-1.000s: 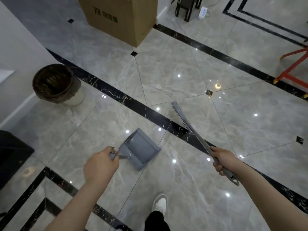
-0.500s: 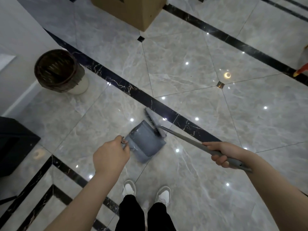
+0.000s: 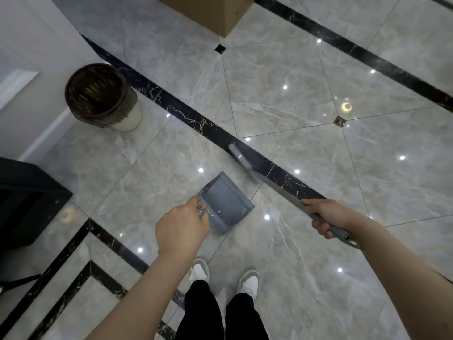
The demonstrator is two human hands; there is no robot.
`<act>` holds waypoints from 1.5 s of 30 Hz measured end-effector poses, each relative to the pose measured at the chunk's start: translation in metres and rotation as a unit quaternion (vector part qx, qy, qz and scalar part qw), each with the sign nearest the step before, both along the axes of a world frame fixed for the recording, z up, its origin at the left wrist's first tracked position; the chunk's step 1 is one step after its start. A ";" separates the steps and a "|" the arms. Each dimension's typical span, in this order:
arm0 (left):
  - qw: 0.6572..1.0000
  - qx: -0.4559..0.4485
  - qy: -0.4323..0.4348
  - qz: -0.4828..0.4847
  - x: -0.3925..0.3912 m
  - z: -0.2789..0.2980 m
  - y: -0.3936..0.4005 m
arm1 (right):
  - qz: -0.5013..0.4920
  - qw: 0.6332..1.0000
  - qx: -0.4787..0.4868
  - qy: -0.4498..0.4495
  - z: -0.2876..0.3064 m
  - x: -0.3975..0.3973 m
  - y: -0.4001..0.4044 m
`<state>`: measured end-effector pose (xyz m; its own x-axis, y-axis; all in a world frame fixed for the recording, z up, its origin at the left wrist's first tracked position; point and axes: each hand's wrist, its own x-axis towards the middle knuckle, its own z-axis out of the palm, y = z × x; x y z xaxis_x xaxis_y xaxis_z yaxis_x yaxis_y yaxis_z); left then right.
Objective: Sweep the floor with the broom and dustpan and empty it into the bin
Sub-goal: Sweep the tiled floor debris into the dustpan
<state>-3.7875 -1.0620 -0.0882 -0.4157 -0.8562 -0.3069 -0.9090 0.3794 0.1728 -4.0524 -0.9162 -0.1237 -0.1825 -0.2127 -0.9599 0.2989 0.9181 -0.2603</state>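
My left hand [image 3: 182, 227] grips the handle of a grey dustpan [image 3: 226, 201], which is held low over the marble floor with its mouth facing up and to the right. My right hand [image 3: 327, 215] grips the grey handle of the broom [image 3: 282, 190]. The broom's head [image 3: 241, 163] is blurred and lies over the black floor stripe, just beyond the dustpan's far edge. A round bin [image 3: 98, 93] lined with a dark bag stands at the left by the wall.
A cardboard box [image 3: 220, 13] stands at the top middle. A black piece of furniture [image 3: 27, 200] is at the left edge. My two shoes [image 3: 248, 282] are at the bottom middle. Shiny marble tiles with black stripes cover the floor.
The broom head has swung away from the dustpan's mouth, up and to the right onto the black stripe. The dustpan has turned slightly in my left hand.
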 end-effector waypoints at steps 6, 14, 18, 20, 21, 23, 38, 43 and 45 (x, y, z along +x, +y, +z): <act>1.000 0.002 0.012 0.008 -0.001 0.001 0.001 | -0.001 0.994 -0.001 -0.109 0.016 0.009 0.019; 0.998 0.046 0.049 0.021 0.005 0.007 0.002 | -0.089 0.995 -0.037 -0.041 0.060 0.008 0.064; 0.992 0.078 0.075 0.059 -0.001 0.019 0.003 | -0.119 0.992 -0.037 0.011 0.075 0.005 0.079; 0.993 0.069 0.076 0.063 -0.013 0.025 0.004 | -0.141 0.989 -0.026 0.033 0.078 0.002 0.088; 0.993 0.064 0.079 0.057 -0.020 0.028 0.004 | -0.153 0.987 -0.020 0.044 0.078 0.000 0.094; 0.994 0.054 0.087 0.040 -0.038 0.034 0.002 | -0.169 0.984 -0.009 0.063 0.077 -0.007 0.107; 0.997 0.056 0.055 0.003 -0.139 0.023 -0.063 | -0.159 0.975 0.000 0.157 0.043 -0.065 0.067; 0.997 0.066 0.049 0.004 -0.152 0.007 -0.095 | -0.156 0.976 0.017 0.151 0.015 -0.086 0.009; 0.997 0.062 0.046 -0.002 -0.157 0.005 -0.102 | -0.147 0.980 0.024 0.136 0.005 -0.092 -0.016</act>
<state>-3.9443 -1.1642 -0.0832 -0.4502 -0.8123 -0.3709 -0.8857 0.3531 0.3015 -4.1448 -0.9327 -0.1183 -0.4795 -0.0693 -0.8748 0.4770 0.8161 -0.3262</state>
